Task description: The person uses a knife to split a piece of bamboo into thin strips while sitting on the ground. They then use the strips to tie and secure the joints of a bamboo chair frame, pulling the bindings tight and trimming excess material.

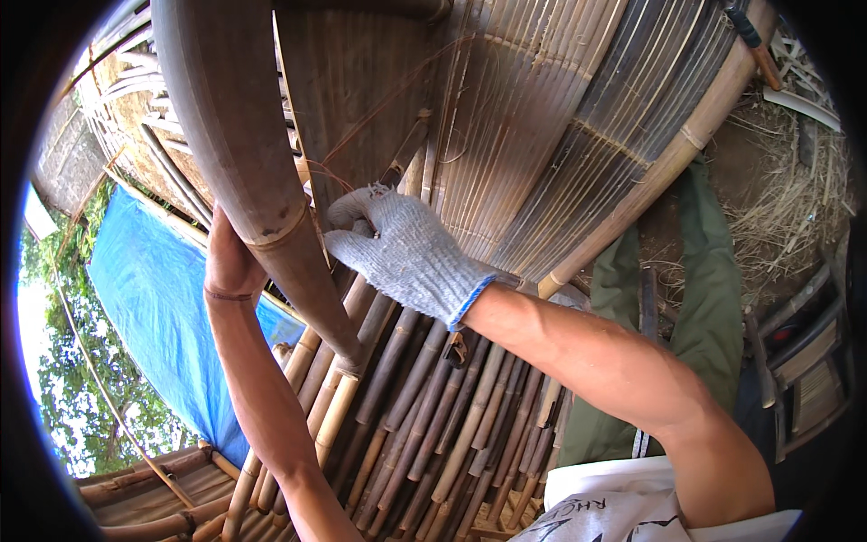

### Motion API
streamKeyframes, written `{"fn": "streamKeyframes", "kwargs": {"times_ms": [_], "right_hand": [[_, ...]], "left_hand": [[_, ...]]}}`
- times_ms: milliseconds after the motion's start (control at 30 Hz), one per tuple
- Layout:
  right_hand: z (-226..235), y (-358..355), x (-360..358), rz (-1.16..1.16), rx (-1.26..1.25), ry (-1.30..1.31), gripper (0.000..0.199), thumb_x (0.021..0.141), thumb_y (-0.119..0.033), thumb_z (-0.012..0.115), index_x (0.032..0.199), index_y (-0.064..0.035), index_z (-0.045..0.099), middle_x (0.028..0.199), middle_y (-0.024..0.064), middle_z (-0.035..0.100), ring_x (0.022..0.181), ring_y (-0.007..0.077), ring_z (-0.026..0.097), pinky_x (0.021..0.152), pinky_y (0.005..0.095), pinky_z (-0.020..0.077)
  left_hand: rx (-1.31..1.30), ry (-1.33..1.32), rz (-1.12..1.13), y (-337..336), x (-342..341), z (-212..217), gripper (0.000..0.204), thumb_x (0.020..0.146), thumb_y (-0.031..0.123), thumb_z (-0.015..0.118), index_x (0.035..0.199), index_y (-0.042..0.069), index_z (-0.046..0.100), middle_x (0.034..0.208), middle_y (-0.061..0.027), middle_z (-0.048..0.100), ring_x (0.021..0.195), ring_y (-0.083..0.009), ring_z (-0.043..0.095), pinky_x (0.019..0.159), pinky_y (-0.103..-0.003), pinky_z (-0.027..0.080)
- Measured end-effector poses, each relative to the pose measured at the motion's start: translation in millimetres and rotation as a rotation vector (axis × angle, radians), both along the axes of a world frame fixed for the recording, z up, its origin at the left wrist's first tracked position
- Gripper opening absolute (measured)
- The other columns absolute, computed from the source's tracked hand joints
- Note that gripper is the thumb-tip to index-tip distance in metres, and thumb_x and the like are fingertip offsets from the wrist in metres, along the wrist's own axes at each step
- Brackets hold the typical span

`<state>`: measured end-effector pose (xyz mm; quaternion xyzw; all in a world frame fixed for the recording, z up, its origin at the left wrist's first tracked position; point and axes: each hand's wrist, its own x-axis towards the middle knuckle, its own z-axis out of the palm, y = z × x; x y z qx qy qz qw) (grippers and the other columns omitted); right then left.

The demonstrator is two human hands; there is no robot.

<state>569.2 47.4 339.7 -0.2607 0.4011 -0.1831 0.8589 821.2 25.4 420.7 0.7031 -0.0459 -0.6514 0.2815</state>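
Observation:
A thick brown bamboo pole (237, 117) slants down from the top left and ends near the middle. My bare left hand (233, 257) grips its left side, with the fingers hidden behind it. Just right of the pole, my right hand (397, 244) wears a grey knitted glove with a blue cuff edge. Its fingers are curled toward the thumb; what they hold, if anything, cannot be made out. A thin reddish-brown strand (388, 95) runs down to the gloved fingertips. Behind it stands a panel of narrow bamboo slats (524, 117).
Below my hands lie several rows of dark bamboo poles (442, 415). A blue tarp (158, 298) hangs at the left. A thick bamboo rail (659, 172) edges the panel. At the upper right are a wooden-handled tool (763, 59) and loose straw (799, 172) on the ground.

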Motion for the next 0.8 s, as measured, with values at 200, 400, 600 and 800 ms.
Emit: {"fn": "streamKeyframes", "kwargs": {"times_ms": [200,400,600,800], "right_hand": [[-1,13,31,-0.173,-0.029,0.056,0.027,0.091,-0.026,0.064,0.095,0.0002,0.07,0.087,0.0146,0.067,0.083,0.0284,0.065,0.08,0.0383,0.0514],[-4,6,2,-0.199,-0.062,-0.103,0.022,0.093,-0.022,0.06,0.093,-0.0015,0.067,0.082,0.0138,0.068,0.079,0.0263,0.068,0.076,0.042,0.0541],[-3,-16,-106,-0.194,0.728,-0.941,0.017,0.092,-0.013,0.062,0.098,0.0029,0.058,0.072,0.0136,0.067,0.053,0.0225,0.066,0.059,0.0351,0.0602],[33,-18,-142,0.084,0.372,-0.866,0.016,0.082,-0.01,0.078,0.09,0.0014,0.071,0.103,0.0185,0.072,0.099,0.0282,0.07,0.083,0.0371,0.0573]], "left_hand": [[-0.038,0.04,-0.151,-8,-18,-2,0.05,0.108,0.038,0.039,0.14,0.0,0.047,0.125,-0.02,0.065,0.107,-0.0332,0.068,0.094,-0.045,0.057],[-0.007,-0.074,-0.027,-4,-28,-1,0.065,0.107,0.05,0.034,0.132,-0.006,0.054,0.12,-0.0213,0.066,0.103,-0.0329,0.068,0.093,-0.044,0.056],[-0.253,-0.698,-0.255,-2,-68,2,0.056,0.11,0.042,0.035,0.138,-0.003,0.053,0.129,-0.0149,0.064,0.116,-0.0249,0.062,0.103,-0.041,0.048],[-0.5,-1.017,-0.624,2,-104,9,0.056,0.111,0.04,0.034,0.137,-0.005,0.054,0.129,-0.0142,0.063,0.12,-0.021,0.056,0.107,-0.036,0.04]]}}
